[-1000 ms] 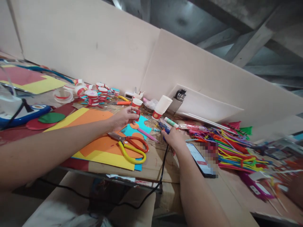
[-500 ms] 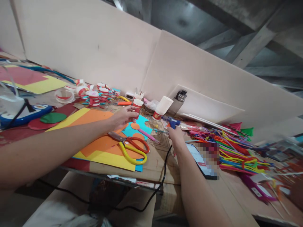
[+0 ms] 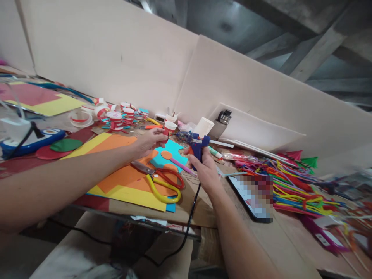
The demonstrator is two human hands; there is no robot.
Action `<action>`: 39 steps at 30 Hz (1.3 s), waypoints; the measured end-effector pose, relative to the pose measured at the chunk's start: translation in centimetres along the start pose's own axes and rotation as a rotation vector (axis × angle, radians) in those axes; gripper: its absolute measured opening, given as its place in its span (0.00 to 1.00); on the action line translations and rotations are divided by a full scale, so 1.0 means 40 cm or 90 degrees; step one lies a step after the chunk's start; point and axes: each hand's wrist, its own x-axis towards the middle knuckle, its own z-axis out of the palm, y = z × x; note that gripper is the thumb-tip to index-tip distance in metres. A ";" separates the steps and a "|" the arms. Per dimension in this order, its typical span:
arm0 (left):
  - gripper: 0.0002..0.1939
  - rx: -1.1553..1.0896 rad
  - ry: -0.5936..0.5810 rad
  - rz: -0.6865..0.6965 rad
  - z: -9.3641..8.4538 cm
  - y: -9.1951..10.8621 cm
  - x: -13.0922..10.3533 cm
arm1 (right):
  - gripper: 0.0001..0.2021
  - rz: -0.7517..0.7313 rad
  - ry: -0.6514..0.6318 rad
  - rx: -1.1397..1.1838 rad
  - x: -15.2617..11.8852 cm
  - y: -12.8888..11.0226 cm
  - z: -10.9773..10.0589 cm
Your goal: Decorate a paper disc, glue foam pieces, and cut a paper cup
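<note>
My right hand [image 3: 205, 170] is wrapped around the handle of a blue hot glue gun [image 3: 198, 146], its nozzle end pointing left and a white glue stick [image 3: 222, 143] showing behind it. Between the fingertips of my left hand [image 3: 151, 140] is a small red piece [image 3: 165, 135], perhaps paper, partly hidden. Just behind it stands a white paper cup [image 3: 170, 126]. Under my left wrist lie orange sheets [image 3: 116, 182] and a cut blue sheet [image 3: 162, 161]. Scissors [image 3: 162, 182] with red and yellow handles rest on them, near a pink stick with an orange disc [image 3: 166, 155].
Several decorated red-and-white cups [image 3: 116, 121] stand at the back left. Stacked white cups [image 3: 204, 127] and a dark bottle [image 3: 221, 124] are behind the glue gun. A phone [image 3: 250, 197] and colourful pipe cleaners [image 3: 293, 190] lie to the right. The gun's black cord [image 3: 190, 221] hangs over the table edge.
My right hand has brought the glue gun up and left, closer to my left hand. My left hand stays nearly in place, still pinching the red piece.
</note>
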 end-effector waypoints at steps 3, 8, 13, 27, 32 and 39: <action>0.13 0.007 0.006 0.004 -0.006 -0.006 0.005 | 0.14 -0.041 0.000 -0.098 0.002 0.004 -0.004; 0.14 0.024 0.004 0.016 -0.009 -0.013 0.009 | 0.12 -0.058 -0.006 -0.139 0.000 -0.004 -0.001; 0.15 0.040 0.007 0.024 0.001 -0.004 -0.004 | 0.14 -0.055 -0.008 -0.129 -0.004 -0.011 0.008; 0.09 -0.050 0.039 0.043 -0.006 -0.021 0.011 | 0.12 -0.069 0.003 -0.134 -0.011 -0.017 0.011; 0.09 -0.041 0.023 0.042 -0.007 -0.024 0.012 | 0.10 -0.069 0.010 -0.150 -0.010 -0.013 0.012; 0.09 -0.037 0.026 0.043 0.002 -0.018 0.005 | 0.14 -0.078 0.027 -0.168 -0.010 -0.008 0.012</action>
